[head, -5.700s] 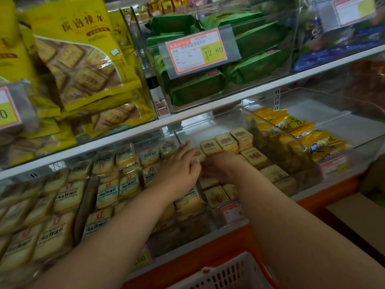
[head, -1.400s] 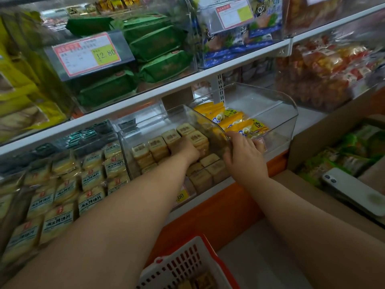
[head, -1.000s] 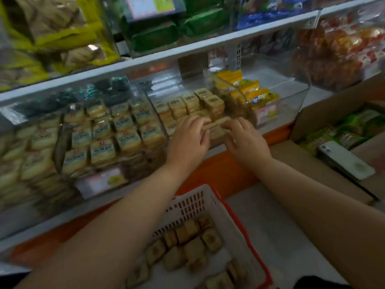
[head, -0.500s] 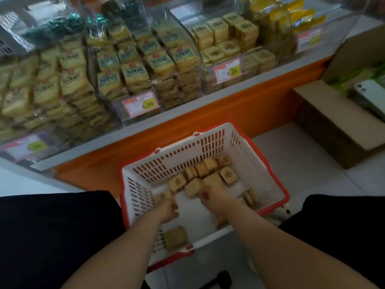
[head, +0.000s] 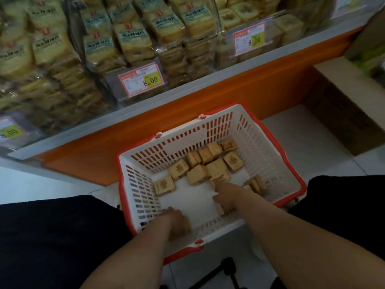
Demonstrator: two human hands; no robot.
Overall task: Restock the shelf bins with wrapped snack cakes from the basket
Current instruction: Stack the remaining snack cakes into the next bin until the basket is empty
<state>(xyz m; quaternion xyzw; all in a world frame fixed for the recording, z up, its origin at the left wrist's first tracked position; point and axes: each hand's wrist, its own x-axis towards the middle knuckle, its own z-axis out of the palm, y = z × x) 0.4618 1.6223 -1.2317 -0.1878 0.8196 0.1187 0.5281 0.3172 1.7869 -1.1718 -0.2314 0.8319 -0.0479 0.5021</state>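
A white basket with a red rim point(head: 268, 142) stands on the floor between my knees. Several wrapped square snack cakes point(head: 214, 167) lie in its far half. My left hand point(head: 174, 220) is down at the near left corner, its fingers closed over one snack cake point(head: 184, 228). My right hand point(head: 228, 198) is in the basket's middle, index finger stretched to a cake point(head: 220, 178), the other fingers curled on a cake point(head: 224, 209) under the palm. Above, the clear shelf bin point(head: 243, 19) with the same square cakes shows at the top right.
Clear bins of larger wrapped cakes point(head: 133, 38) with 8.00 price tags point(head: 142, 80) fill the shelf over an orange base point(head: 229, 88). A cardboard box point(head: 341, 109) stands on the floor to the right. My dark-trousered knees point(head: 52, 236) flank the basket.
My view dropped from the shelf bins to the basket. Both hands left the bin and went down into the basket; the left hand has since slid back to the cake at the near wall.
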